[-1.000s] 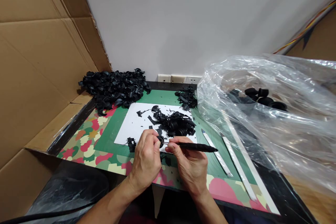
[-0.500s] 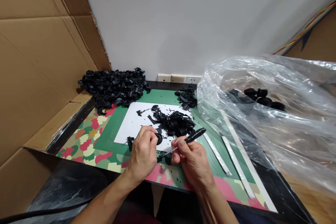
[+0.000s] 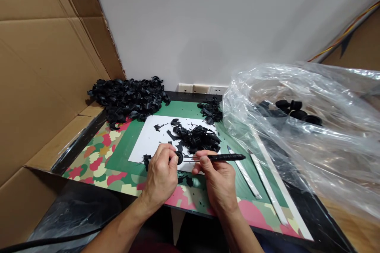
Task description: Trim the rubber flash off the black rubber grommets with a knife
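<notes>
My left hand [image 3: 162,172] pinches a small round black rubber part [image 3: 179,157] just above the near edge of a white sheet [image 3: 148,139]. My right hand [image 3: 218,180] grips a black-handled knife [image 3: 221,157] held level, its thin blade pointing left and touching the rubber part. Both hands hover over the green cutting mat [image 3: 124,148]. A loose pile of black rubber pieces [image 3: 198,139] lies on the sheet just beyond the hands.
A big heap of black rubber scraps [image 3: 127,99] sits at the back left by a cardboard wall [image 3: 44,67]. A smaller scrap pile [image 3: 211,110] lies behind the sheet. A clear plastic bag [image 3: 308,134] with black parts fills the right. Two white strips [image 3: 261,180] lie on the mat.
Half a second ago the knife was tilted up with the blade low and away from the part; now my right hand has levelled it and brought the blade back against the rubber part.
</notes>
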